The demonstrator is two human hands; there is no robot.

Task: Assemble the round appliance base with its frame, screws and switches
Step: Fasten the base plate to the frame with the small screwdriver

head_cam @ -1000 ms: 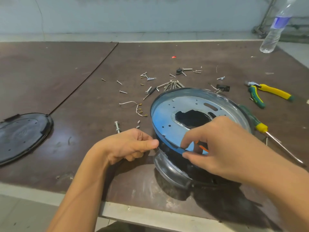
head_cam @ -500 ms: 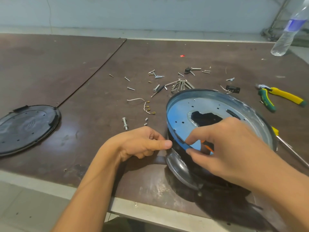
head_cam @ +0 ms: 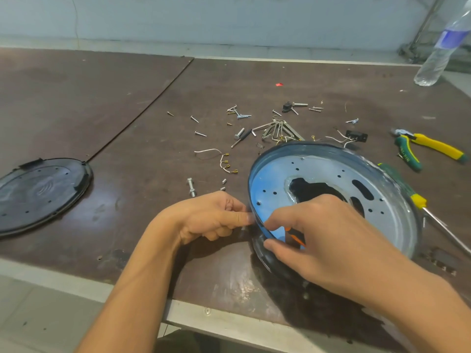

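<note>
The round metal base (head_cam: 331,171) stands tilted on the brown table, its perforated inner plate with a dark cut-out facing me. My right hand (head_cam: 321,240) pinches its near-left rim, index finger inside and thumb outside. An orange piece (head_cam: 293,236) shows under that palm. My left hand (head_cam: 211,217) has its fingers curled, and the thumb tip touches the base's outer wall. A small silvery part that looks like a screw (head_cam: 243,228) peeks out just below the thumb. Loose screws (head_cam: 242,118) and a black switch (head_cam: 356,136) lie behind the base.
A black round cover (head_cam: 43,194) lies at the left. Wires with brass terminals (head_cam: 224,161) and a bolt (head_cam: 191,187) lie near my left hand. Yellow-green pliers (head_cam: 428,146), a screwdriver (head_cam: 418,200) and a water bottle (head_cam: 438,54) are at the right.
My left thumb tip has closed the small gap to the base's wall. My right hand keeps its pinch on the rim. The camera view has shifted slightly.
</note>
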